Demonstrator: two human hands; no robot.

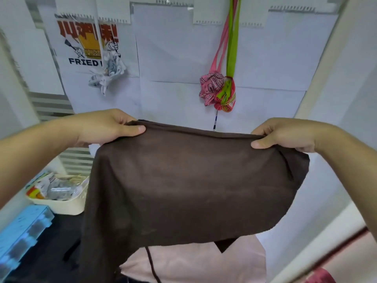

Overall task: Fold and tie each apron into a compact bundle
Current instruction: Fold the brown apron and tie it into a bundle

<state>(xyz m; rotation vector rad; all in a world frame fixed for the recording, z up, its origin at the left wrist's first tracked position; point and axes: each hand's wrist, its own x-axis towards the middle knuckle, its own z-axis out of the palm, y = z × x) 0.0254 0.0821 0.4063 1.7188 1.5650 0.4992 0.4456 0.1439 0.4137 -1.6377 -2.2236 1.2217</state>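
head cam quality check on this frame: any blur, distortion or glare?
Head view: wide-angle bending bows the wall edges at both sides; blue crate at lower left is smeared, corners are soft; brown apron and both hands, left hand and right hand, are fairly sharp; lighting is flat and even, no hard shadows; the white wall looks slightly washed out.

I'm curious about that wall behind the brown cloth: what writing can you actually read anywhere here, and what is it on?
"FRIED": black letters on the white poster, cut off by a hanging white bundle.
Large red characters above it: too blurred to read.
Packets in the cream tub: print too small to read.
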